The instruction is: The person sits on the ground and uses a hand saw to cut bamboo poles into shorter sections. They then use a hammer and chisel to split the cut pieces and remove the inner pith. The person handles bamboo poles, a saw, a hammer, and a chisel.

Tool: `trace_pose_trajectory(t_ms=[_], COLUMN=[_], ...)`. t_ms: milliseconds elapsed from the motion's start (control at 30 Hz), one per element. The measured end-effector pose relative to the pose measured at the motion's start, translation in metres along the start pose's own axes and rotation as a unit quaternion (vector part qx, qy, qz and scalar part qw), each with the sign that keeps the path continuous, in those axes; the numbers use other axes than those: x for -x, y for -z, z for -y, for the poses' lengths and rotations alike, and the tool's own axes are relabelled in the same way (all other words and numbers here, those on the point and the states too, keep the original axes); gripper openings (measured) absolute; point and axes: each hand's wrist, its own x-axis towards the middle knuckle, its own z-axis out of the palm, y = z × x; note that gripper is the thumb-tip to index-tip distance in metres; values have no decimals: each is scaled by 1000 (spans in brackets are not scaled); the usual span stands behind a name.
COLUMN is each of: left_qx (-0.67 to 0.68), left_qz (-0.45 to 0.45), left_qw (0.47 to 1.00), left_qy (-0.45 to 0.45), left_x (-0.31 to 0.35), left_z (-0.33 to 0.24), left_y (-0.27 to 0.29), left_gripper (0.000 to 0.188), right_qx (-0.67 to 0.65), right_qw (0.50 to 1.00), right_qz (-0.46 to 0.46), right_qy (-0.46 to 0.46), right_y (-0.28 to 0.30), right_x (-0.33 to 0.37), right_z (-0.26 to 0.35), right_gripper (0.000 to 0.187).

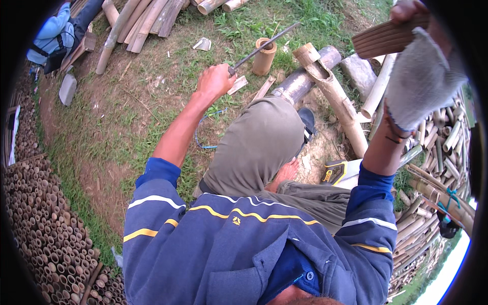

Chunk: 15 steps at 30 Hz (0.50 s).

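My left hand (216, 81) is bare and wrapped round the dark handle of a long, narrow knife (268, 44). Its thin blade points away to the upper right and passes over a short upright bamboo section (265, 58). Raised at the upper right, my right hand (424, 76) wears a pale knitted glove with a bare finger or thumb showing. It grips a brown, ridged wooden block (389, 36). Between the hands, a notched bamboo pole (335, 94) leans across a dark round log (305, 76). My bent knee (264, 137) is near the log.
A handsaw (340, 173) with a yellow and black handle lies beside my leg. Stacked bamboo (56, 244) fills the lower left, with more piled at right (422, 244). Split bamboo (147, 23) lies at the far left, near another person (58, 38). A grey stone (358, 73) borders the log.
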Motion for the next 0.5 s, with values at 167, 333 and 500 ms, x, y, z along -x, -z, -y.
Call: trace_pose_trajectory(t_ms=[167,333,500], left_qx=[31,32,22], left_qz=[-13,-18,-11], left_qw=[999,999,1000], left_qy=[-35,-11,-10], left_x=[-7,-8,1], left_z=[0,9,6], left_y=[-18,-15,-12], left_gripper=[35,31,28], right_qx=[266,141,288], right_qw=[797,788,948], right_qz=[362,285,110], right_qy=[-404,-526,-83], right_y=[-23,-7,49], right_x=[180,106,-56], right_z=[-148,-95,21], right_gripper=[23,34,31])
